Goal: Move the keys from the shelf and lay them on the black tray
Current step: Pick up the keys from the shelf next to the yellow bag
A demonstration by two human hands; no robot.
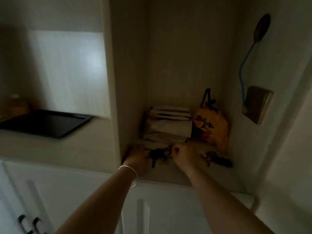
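A dark bunch of keys (157,155) lies at the front of the pale shelf (168,173) in a dim alcove. My left hand (137,156), a silver bangle on its wrist, closes on the bunch from the left. My right hand (181,153) pinches the bunch's right end with curled fingers. A second bunch of keys (217,158) with a dark fob lies further right on the same shelf. The black tray (45,123) rests flat on the counter to the left, beyond the alcove's side wall.
Folded pale cloths (168,125) and a yellow printed bag (211,127) stand at the back of the shelf. A blue cable (243,65) and a wall plate (256,103) hang on the right wall. White cabinet doors (50,200) lie below.
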